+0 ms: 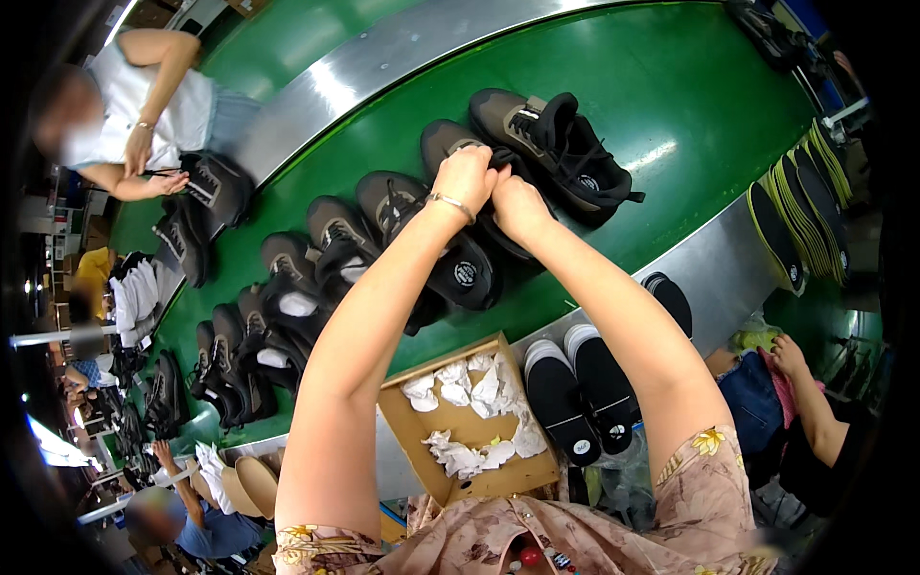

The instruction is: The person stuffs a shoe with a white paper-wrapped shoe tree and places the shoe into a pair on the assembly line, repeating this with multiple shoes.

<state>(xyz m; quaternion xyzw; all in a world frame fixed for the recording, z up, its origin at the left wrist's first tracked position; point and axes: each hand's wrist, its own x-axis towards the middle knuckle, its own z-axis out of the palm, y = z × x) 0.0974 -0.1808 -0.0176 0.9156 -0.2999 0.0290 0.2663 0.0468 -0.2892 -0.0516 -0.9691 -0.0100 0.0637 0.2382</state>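
Observation:
My left hand (464, 181) and my right hand (518, 205) meet above the green belt (661, 91). Both are closed, fingertips pinching a black part at the opening of a grey-brown and black sneaker (443, 140). My fingers and wrists cover much of this shoe, so I cannot make out exactly which part is pinched. Just right of my hands lies a matching sneaker (551, 144) on its own, laces loose and a round-marked insole inside. On the left, close to my left forearm, another sneaker (467, 275) shows its insole.
More sneakers (287, 264) line the belt leftward. An open cardboard box (436, 486) of crumpled paper sits before me, beside black insoles (556, 393). Yellow-edged insoles (776, 225) stack at right. A person (158, 105) handles shoes across the belt; another person's arm (815, 407) is at right.

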